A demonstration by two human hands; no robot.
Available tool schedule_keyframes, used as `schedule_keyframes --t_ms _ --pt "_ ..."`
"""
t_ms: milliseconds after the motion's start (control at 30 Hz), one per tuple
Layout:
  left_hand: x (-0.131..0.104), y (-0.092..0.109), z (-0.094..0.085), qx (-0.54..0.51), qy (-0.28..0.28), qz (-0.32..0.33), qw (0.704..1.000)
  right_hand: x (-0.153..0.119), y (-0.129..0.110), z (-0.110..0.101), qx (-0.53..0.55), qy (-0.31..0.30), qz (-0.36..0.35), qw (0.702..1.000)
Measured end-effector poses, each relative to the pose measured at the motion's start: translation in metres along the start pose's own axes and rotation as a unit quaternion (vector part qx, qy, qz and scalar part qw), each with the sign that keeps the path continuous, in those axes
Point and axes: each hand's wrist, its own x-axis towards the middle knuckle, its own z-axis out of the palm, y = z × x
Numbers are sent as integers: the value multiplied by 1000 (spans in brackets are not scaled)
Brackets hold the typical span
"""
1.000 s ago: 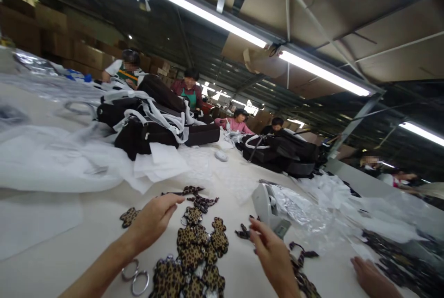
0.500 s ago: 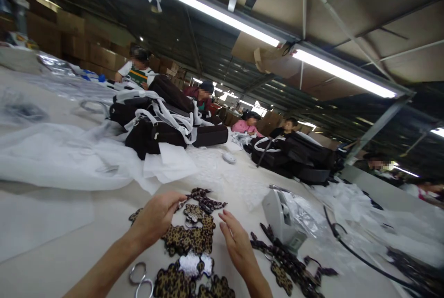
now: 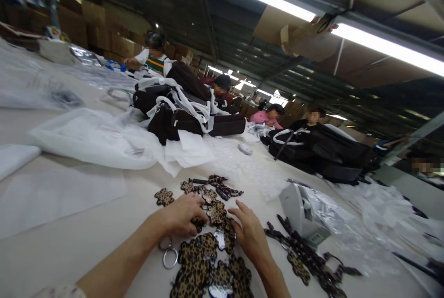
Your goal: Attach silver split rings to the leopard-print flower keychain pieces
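Leopard-print, bear-shaped pieces [image 3: 192, 261] lie in a loose pile on the white table [image 3: 138, 261], a few showing silvery faces. My left hand [image 3: 183, 215] rests on the pile's upper left side, fingers apart and curved over the pieces. At the right edge of the pile is my right hand [image 3: 248, 226], its fingers spread and touching the pieces. Metal rings [image 3: 170, 258] lie below my left wrist. Beyond the hands are dark patterned ribbons [image 3: 225, 189]. One leopard piece [image 3: 164, 197] sits apart at the upper left.
A white tape dispenser [image 3: 300, 212] stands to the right, beside more ribbons [image 3: 305, 247]. Dark bags with white-wrapped straps [image 3: 194, 120] lie further back, with more dark bags [image 3: 319, 150] at the right. White wrapping [image 3: 97, 138] spreads at left. Several people work behind.
My left hand has come down onto the leopard pieces, uncovering the one at the upper left. My right hand has moved in against the pile. The head view has shifted.
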Motion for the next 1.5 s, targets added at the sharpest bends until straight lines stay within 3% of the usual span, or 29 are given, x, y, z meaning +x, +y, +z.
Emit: schedule_keyframes --t_ms 100,167,233,333,433,533,667,800,1000,1133,1200,1233,1367,1433,1500 --pt "0 -5 0 17 4 -30 999 -4 -12 0 85 17 -65 994" --pt "-2 -10 -5 28 26 -80 996 -6 -26 1 109 -18 -110 988" --pt "-4 -14 -10 45 51 -125 990 -5 -40 2 66 -54 -129 988" --pt "-4 -16 -12 53 84 -137 986 5 -49 5 -57 -58 -94 992" --pt "-2 -14 -6 39 76 -116 990 19 -48 10 -89 -46 -95 990" --pt "0 -17 2 30 65 -126 989 32 -51 21 -54 -65 -131 988" --pt "0 -25 4 22 112 -151 982 40 -66 38 -5 -72 -136 988" --pt "-1 -29 1 21 130 -162 978 44 -74 45 62 -74 -103 990" --pt "-3 -26 0 -20 157 -160 974 47 -67 44 211 -58 -34 975" --pt "1 -21 -2 -157 181 -129 962 42 -61 34 332 -48 44 941" --pt "4 -15 -3 -274 177 -119 938 37 -61 26 405 -31 85 910" --pt "6 -11 -4 -332 174 -116 920 34 -62 21 460 -18 107 881" --pt "8 6 -9 -482 159 -95 856 24 -72 6 675 26 171 717" --pt "8 14 -10 -516 155 -83 838 22 -76 3 696 43 170 696" --pt "7 20 -10 -538 155 -74 825 21 -77 3 693 57 162 701"
